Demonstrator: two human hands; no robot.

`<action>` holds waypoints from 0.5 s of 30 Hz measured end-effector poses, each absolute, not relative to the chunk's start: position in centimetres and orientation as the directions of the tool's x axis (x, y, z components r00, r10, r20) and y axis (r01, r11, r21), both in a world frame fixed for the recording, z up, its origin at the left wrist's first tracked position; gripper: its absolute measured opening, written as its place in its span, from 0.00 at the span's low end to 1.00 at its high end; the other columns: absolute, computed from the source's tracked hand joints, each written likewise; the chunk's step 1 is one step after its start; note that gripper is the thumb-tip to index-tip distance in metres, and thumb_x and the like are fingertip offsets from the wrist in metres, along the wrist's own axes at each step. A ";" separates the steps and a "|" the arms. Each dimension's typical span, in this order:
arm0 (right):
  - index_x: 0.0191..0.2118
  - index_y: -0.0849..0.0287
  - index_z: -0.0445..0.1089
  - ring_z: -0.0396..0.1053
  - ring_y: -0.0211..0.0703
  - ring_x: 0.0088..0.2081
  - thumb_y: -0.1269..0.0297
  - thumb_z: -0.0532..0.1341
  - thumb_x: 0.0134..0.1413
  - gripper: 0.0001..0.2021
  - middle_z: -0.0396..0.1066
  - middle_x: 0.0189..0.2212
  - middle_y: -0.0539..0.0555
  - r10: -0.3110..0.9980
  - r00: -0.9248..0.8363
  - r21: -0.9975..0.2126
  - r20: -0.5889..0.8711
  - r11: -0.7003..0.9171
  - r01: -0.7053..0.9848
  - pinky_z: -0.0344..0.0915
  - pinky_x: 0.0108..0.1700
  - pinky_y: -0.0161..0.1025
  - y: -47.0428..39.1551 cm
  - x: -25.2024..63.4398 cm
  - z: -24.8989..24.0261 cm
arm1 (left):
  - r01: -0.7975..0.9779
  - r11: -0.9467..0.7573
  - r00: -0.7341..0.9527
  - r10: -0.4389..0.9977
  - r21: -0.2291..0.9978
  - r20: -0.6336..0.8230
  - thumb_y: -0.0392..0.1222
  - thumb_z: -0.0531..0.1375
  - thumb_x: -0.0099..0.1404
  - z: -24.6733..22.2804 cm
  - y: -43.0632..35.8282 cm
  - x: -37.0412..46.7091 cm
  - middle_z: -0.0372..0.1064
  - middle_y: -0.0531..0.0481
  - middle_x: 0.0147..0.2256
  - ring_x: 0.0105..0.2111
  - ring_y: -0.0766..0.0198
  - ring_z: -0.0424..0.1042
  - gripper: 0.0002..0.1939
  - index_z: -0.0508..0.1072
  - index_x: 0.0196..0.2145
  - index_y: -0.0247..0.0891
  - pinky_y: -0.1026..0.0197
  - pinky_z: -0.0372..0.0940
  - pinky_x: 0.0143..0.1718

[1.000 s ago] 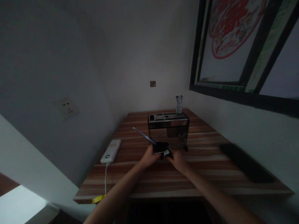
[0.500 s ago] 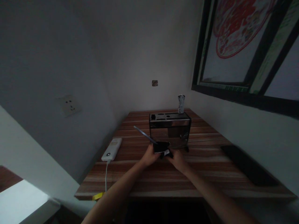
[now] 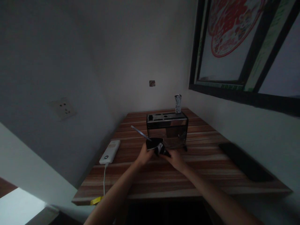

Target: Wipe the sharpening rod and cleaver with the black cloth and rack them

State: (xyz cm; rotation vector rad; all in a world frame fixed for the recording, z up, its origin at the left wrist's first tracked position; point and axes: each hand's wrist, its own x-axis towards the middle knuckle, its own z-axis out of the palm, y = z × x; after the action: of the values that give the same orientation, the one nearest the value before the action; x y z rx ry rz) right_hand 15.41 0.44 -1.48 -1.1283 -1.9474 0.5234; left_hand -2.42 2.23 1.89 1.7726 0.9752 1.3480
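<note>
Both my hands meet around dark items in front of a knife-block-like stand [image 3: 167, 123] with a slotted black top and see-through front. My left hand [image 3: 144, 153] is closed on a black, cloth-like piece [image 3: 153, 143] with a pale lower edge. A long thin metal tool [image 3: 141, 133] sticks out of it toward the upper left. My right hand [image 3: 175, 158] is closed on a black handle [image 3: 166, 152], roughly in line with the metal; a silvery patch lies between. Dimness hides whether handle and metal are one piece.
On the wood-striped table [image 3: 131, 184] a white power bank [image 3: 110, 152] with a cable lies left. A yellow strip [image 3: 96, 200] is at the front edge. A silvery cup-like item [image 3: 178, 103] stands behind the stand's top. A flat black slab [image 3: 245, 162] lies right, by the wall.
The black piece has tilted, and more of the black handle and silvery patch shows beside my right hand. The whole view has shifted slightly, moving things leftward.
</note>
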 end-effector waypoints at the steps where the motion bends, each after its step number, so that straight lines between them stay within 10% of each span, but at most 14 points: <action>1: 0.36 0.59 0.72 0.71 0.49 0.35 0.57 0.59 0.50 0.12 0.75 0.33 0.56 0.854 -0.271 -0.681 0.444 0.519 0.517 0.64 0.38 0.41 0.4 15.4 -1.5 | 0.151 -0.474 0.148 0.878 0.867 0.455 0.45 0.58 0.53 2.0 2.4 -2.7 0.71 0.47 0.37 0.39 0.58 0.68 0.15 0.70 0.37 0.34 0.58 0.62 0.43; 15: 0.36 0.60 0.72 0.70 0.47 0.35 0.54 0.59 0.49 0.14 0.74 0.33 0.55 0.847 -0.275 -0.653 0.455 0.528 0.543 0.63 0.39 0.40 0.4 15.4 -1.7 | 0.130 -0.512 -0.302 0.795 0.849 0.526 0.45 0.51 0.55 3.3 6.1 -7.2 0.68 0.53 0.28 0.34 0.65 0.66 0.10 0.69 0.28 0.37 0.66 0.61 0.38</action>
State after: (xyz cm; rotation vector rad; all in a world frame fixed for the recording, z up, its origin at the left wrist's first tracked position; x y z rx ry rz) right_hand 15.38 0.37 -1.69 -1.1319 -1.9604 0.4764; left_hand -7.17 6.12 3.31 1.4707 1.1742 1.8653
